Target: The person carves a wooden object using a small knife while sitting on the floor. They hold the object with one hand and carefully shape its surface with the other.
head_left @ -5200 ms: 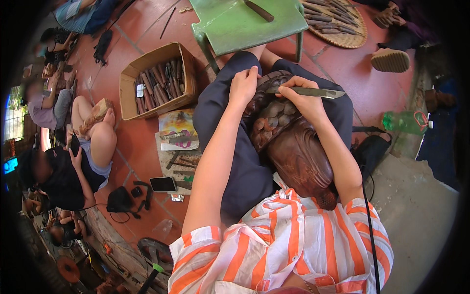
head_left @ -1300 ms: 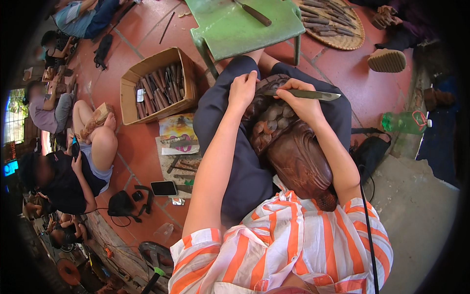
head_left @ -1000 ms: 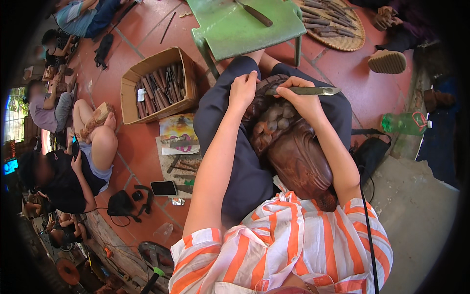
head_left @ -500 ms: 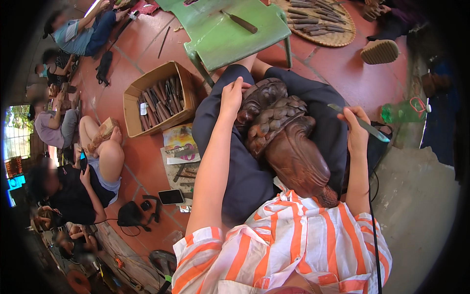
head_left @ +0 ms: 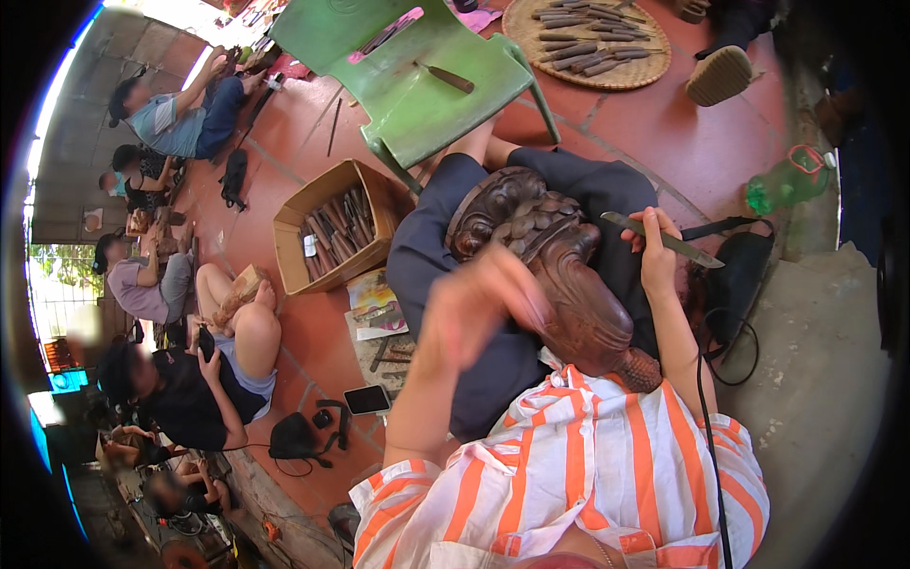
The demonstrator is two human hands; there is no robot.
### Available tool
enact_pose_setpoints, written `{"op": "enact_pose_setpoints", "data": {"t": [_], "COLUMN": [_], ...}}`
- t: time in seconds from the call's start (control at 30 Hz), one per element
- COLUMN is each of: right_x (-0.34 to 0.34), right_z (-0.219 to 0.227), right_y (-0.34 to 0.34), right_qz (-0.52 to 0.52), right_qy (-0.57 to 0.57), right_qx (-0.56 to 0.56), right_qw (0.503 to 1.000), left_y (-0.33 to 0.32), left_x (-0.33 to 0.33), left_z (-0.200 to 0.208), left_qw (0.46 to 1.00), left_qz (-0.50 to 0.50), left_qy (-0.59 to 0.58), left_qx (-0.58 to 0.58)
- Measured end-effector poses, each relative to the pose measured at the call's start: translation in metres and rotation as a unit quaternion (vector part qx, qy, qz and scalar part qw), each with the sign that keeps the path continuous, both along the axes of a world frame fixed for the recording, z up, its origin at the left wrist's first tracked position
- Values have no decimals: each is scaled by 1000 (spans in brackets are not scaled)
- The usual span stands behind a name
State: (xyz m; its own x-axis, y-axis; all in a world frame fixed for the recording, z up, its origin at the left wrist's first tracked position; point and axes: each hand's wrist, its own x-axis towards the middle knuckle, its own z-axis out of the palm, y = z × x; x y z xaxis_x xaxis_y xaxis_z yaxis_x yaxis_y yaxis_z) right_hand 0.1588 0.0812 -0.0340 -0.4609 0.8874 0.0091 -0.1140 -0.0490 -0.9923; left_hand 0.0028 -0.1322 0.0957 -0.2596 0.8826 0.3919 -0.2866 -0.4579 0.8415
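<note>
A dark brown carved wooden figure (head_left: 586,302) lies across my lap, its bumpy rounded end towards my shirt and its scrolled, scale-like carving at the far end. Over its left side hovers my left hand (head_left: 479,308), smeared by motion; whether it touches the wood I cannot tell. On the right, my right hand (head_left: 656,248) grips a long flat metal blade (head_left: 700,253) by its middle, fingers wrapped round it, held beside the figure and apart from it. Both blade ends stick out of the hand.
A cardboard box (head_left: 286,248) of wooden-handled tools stands left of my knee. Ahead is a green plastic chair (head_left: 427,109) with one chisel (head_left: 450,79) on it. Beyond lies a woven tray (head_left: 654,59) of tools. A green bottle (head_left: 782,185) lies right. People sit at left.
My left hand has left the far end of the figure and swung back towards me over its left side. The blade in my right hand sits a little further left; the whole view has shifted.
</note>
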Motion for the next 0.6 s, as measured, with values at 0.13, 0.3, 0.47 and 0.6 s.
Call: {"op": "enact_pose_setpoints", "data": {"t": [0.13, 0.3, 0.47, 0.6], "right_x": [-3, 2, 1, 1], "right_z": [0, -5, -3, -5], "right_y": [-6, -3, -3, -2], "right_qz": [12, 16, 25, 26], "right_qy": [-7, 4, 6, 14], "right_qx": [-11, -8, -1, -5], "right_qw": [1000, 1000, 1000, 1000], "left_y": [-12, 2, -8, -10], "left_x": [73, 87, 92, 90], "left_z": [66, 70, 53, 43], "left_qw": [898, 826, 850, 853], "left_qz": [-425, -523, -490, -465], "left_qy": [-91, -163, -96, -109], "left_qx": [67, 133, 168, 208]}}
